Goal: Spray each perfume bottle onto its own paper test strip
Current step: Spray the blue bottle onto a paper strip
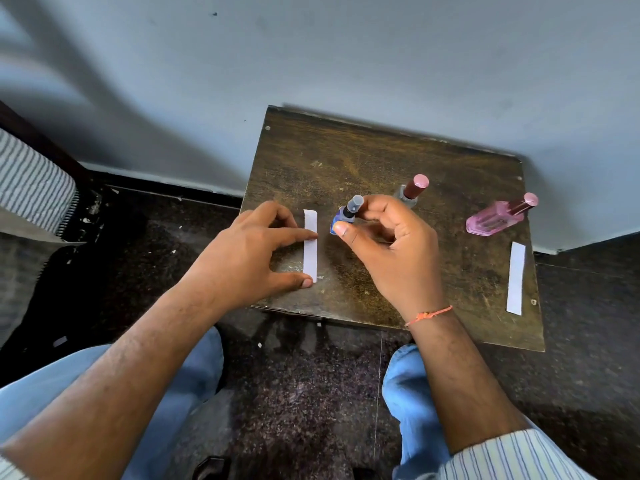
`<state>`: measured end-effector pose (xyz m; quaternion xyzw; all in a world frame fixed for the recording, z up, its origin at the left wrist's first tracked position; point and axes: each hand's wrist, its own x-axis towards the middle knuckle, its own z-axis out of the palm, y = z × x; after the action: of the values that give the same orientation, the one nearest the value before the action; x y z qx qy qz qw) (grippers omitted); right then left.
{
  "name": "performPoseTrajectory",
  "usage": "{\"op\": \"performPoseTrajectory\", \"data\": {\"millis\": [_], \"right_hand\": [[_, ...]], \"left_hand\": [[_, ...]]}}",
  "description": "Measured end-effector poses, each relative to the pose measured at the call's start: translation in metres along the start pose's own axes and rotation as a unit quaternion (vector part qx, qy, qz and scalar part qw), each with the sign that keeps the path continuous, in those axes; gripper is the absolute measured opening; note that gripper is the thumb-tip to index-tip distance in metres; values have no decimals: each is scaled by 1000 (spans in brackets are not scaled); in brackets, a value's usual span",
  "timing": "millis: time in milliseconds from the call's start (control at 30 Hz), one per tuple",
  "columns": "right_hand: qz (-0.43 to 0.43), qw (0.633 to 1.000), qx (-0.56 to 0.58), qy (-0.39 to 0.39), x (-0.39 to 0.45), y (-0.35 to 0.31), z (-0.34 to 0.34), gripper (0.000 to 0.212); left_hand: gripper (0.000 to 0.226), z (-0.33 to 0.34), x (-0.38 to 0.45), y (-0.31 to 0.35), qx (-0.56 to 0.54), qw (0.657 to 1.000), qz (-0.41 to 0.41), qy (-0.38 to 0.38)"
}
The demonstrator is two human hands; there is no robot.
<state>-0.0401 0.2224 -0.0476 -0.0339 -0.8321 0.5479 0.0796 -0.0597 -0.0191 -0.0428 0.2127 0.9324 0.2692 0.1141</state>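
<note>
Fingers (341,231) of the right hand (391,251) pinch the blue bottle (341,218) just beside the strip (310,245) pinned by left fingertips (308,233); spraying looks barely begun, two bottles untouched beyond.

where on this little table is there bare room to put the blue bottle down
Bare wood lies along the far edge of the table, behind the bottles, and between the right hand and the right strip. It is crowded around the left strip, left hand and blue bottle.
</note>
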Motion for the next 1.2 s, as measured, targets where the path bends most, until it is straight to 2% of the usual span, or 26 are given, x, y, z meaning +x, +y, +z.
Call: {"op": "performPoseTrajectory", "data": {"millis": [533,767,1200], "right_hand": [[40,999,-2,-8,13,-8,29,23],[34,999,-22,-27,10,-8,32,24],[16,998,-56,3,14,-13,39,25]], "left_hand": [[75,1,5,-6,9,1000,1,-22],[76,2,5,-7,12,1000,1,-26],[76,3,3,-7,9,1000,2,-24]]}}
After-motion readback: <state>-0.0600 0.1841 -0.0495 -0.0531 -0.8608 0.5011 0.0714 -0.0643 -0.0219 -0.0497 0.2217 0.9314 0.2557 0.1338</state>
